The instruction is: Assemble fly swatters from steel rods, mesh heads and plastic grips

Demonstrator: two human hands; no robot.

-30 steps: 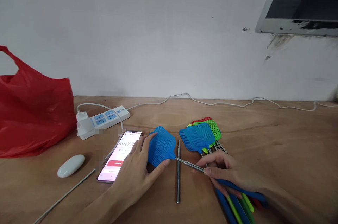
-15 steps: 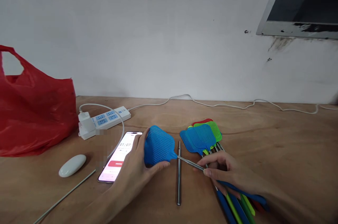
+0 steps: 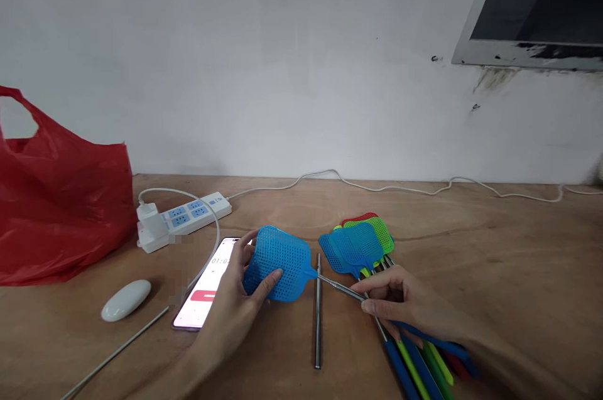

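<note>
A blue fly swatter (image 3: 282, 262) with a perforated head is held between both hands above the wooden table. My left hand (image 3: 242, 290) grips the head's left side, thumb on its face and fingers behind. Around the metal shaft, my right hand (image 3: 393, 299) is closed, thumb and fingers pinching it. Its blue handle passes under the right wrist. A loose metal rod (image 3: 318, 324) lies on the table between the hands. Behind and beneath my right hand is a pile of fly swatters (image 3: 358, 246) in blue, green and red, their coloured handles toward me.
A phone (image 3: 202, 306) with a lit timer screen lies partly behind my left hand. Left of it are a white mouse-shaped object (image 3: 126, 301), a power strip (image 3: 195, 215) with a cable, and a red plastic bag (image 3: 66, 199). A wall (image 3: 301, 73) stands behind the table.
The swatter head has turned to face me more, and my left thumb has moved from its lower edge onto its face. My right hand keeps its hold on the shaft.
</note>
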